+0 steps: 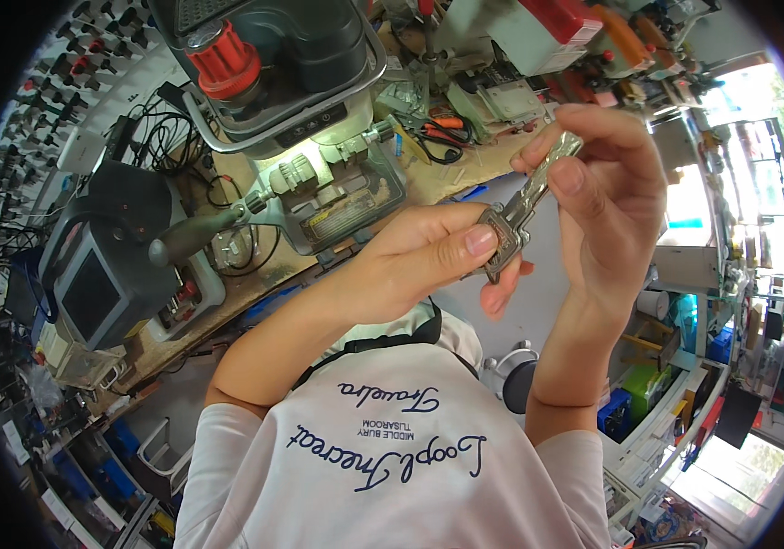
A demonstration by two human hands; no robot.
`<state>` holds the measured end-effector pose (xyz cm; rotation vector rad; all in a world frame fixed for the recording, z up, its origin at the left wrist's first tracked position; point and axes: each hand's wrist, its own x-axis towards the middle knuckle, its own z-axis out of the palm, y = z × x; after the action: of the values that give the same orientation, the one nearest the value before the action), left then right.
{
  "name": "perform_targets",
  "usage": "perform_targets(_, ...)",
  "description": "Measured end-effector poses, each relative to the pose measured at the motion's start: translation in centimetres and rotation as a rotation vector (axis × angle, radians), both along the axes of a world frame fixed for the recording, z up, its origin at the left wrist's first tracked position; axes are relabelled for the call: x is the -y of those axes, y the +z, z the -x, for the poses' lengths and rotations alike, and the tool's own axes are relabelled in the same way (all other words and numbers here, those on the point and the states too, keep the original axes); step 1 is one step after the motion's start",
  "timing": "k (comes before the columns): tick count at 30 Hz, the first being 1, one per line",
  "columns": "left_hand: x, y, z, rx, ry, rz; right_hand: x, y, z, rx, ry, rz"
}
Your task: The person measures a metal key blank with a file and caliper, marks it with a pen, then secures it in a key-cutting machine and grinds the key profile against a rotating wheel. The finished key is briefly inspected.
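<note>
My left hand [429, 252] pinches the wide, ornate end of a silvery metal key [527, 199], its thumb lying flat across that end. At the upper end of the same key, my right hand [607, 183] closes thumb and fingertips round the narrow, bright part. The key slants up to the right in front of my body, clear of the bench. Parts of both its ends are covered by my fingers. Beyond my left hand stands a key-cutting machine [346, 197] with a lit work area, clamps and a dark lever handle.
The machine has a red knob [227, 69]. Left of it sits a grey device with a dark screen [90, 293]. Scissors with orange handles [447, 133] lie among tools on the wooden bench [438, 181]. Shelves [657, 430] stand at right; a stool [515, 377] is below.
</note>
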<state>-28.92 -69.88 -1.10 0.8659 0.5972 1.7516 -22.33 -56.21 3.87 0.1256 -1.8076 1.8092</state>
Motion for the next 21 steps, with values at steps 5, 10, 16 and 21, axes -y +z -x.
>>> perform_targets(5,0.0,-0.2,0.0,0.088,-0.052,-0.060,0.6,0.6,-0.2,0.010,-0.016,-0.092)
perform_targets(10,-0.4,-0.8,0.0,0.138,-0.102,-0.121,0.7,1.0,-0.5,0.022,-0.069,-0.099)
perform_targets(16,-0.4,-1.4,0.6,0.256,-0.253,-0.188,1.2,1.0,-0.2,0.024,-0.129,-0.070)
perform_targets(21,-0.8,-1.8,1.3,0.318,-0.354,-0.261,1.9,1.2,0.4,-0.011,-0.184,-0.056)
